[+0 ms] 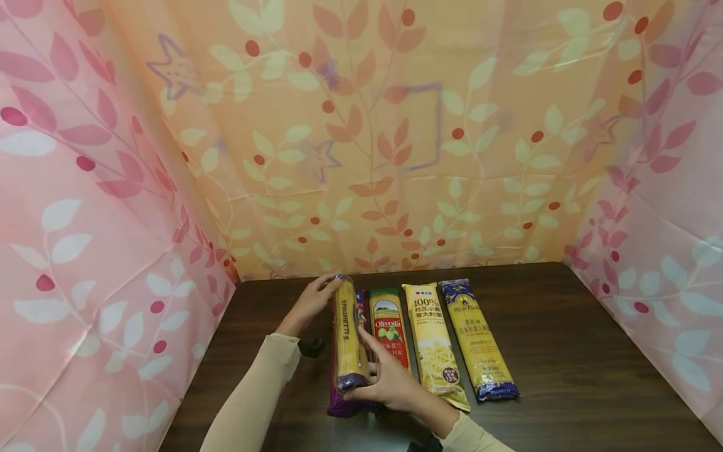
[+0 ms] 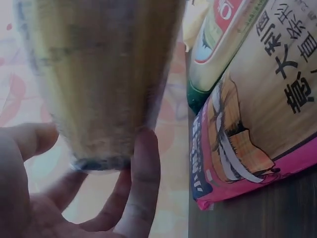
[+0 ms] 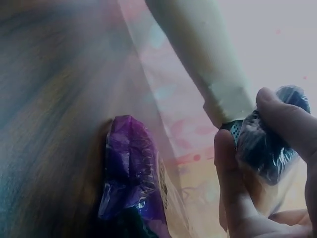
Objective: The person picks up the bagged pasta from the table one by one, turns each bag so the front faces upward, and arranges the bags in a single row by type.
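Observation:
Both hands hold a clear-wrapped spaghetti pack (image 1: pixel 346 333) with dark ends, raised above the table. My left hand (image 1: pixel 309 306) grips its far end; in the left wrist view, thumb and fingers close round the pack's end. My right hand (image 1: pixel 392 381) holds the near end, its dark wrapped tip (image 3: pixel 270 146) pinched between thumb and fingers in the right wrist view. Below it lies a purple pasta pack (image 1: pixel 343 408), largely covered in the head view. Its pink and dark end (image 2: pixel 237 168) shows in the left wrist view.
To the right on the dark wooden table (image 1: pixel 576 364) lie a red and green Olivoilà pasta pack (image 1: pixel 390 326), a pale yellow pasta pack (image 1: pixel 432 339) and a yellow pack with blue ends (image 1: pixel 477 339). Patterned curtains (image 1: pixel 361 157) enclose the back and sides.

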The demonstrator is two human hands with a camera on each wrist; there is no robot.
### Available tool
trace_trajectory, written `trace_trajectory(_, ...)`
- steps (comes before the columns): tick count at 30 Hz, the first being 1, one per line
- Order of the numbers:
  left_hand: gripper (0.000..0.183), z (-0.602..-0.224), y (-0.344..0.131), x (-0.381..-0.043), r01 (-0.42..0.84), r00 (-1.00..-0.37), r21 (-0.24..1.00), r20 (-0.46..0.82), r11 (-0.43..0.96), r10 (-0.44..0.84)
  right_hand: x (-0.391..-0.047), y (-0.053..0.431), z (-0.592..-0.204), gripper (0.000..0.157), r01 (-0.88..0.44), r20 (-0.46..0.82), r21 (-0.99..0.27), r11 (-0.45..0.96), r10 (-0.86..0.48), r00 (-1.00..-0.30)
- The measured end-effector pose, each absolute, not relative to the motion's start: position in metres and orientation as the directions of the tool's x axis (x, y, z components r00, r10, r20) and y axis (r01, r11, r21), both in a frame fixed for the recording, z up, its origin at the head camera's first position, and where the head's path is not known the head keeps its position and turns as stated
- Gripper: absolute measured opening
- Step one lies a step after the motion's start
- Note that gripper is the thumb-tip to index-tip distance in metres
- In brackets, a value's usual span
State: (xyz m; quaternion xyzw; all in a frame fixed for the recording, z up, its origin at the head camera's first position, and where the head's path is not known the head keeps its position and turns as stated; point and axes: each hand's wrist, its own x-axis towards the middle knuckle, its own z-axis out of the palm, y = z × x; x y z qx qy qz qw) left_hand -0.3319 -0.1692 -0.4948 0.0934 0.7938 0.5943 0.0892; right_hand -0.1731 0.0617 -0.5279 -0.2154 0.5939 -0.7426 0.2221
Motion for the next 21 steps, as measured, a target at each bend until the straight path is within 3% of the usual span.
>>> trace_trajectory(7,0.062,-0.497,-0.178,-0.336,0.021,-0.973,0.960,-0.045,0.281,0.227,-0.174,0.058,-0.530,0.120,-0.037,0.081,-0.995,-0.089,-0.571,-0.817)
trace_trajectory(15,0.065,-0.498,-0.190,-0.332,0.016,-0.974,0.952,-0.054,0.304,0.220,-0.175,0.050,-0.531,0.119,-0.216,0.098,-0.965,0.145,-0.565,-0.819)
trace_trajectory(21,0.069,-0.499,-0.203,-0.332,0.024,-0.975,0.940,-0.054,0.339,0.217,-0.175,0.042,-0.529,0.120,-0.253,0.094,-0.948,0.194,-0.590,-0.802)
